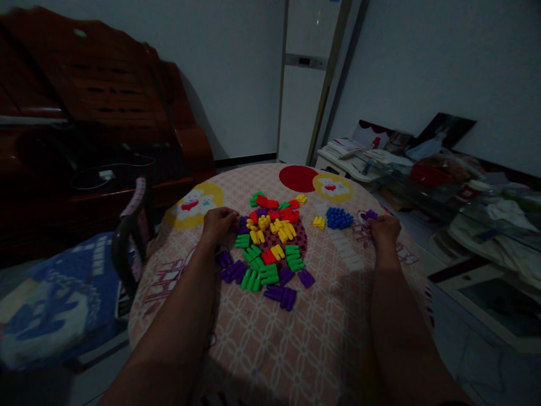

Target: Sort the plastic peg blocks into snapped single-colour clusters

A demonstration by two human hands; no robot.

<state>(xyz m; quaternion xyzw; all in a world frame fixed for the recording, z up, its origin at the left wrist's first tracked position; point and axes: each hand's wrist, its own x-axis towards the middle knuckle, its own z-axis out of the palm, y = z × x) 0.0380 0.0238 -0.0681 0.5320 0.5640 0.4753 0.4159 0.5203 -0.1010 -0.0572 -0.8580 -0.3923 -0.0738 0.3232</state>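
Note:
My left hand (220, 226) is at the left side of a loose pile of plastic building blocks. Its fingers are curled together against a purple building block (243, 225), and the hand hides part of that grip. Over at the right of the table, my right hand (384, 230) pinches another purple building block (371, 214) between its fingertips. A tight cluster of blue blocks (338, 218) lies left of my right hand, with a small yellow block (319, 223) beside it. In the pile are red blocks (289, 216), yellow blocks (283, 230), green blocks (253, 257) and purple blocks (281, 296).
The blocks lie on a round table with a patterned pink cloth (329, 327). A chair (127, 242) with a blue cushion (63, 304) stands at the left, before a wooden bench (114, 84). A cluttered glass-topped cabinet (422, 175) runs along the right wall.

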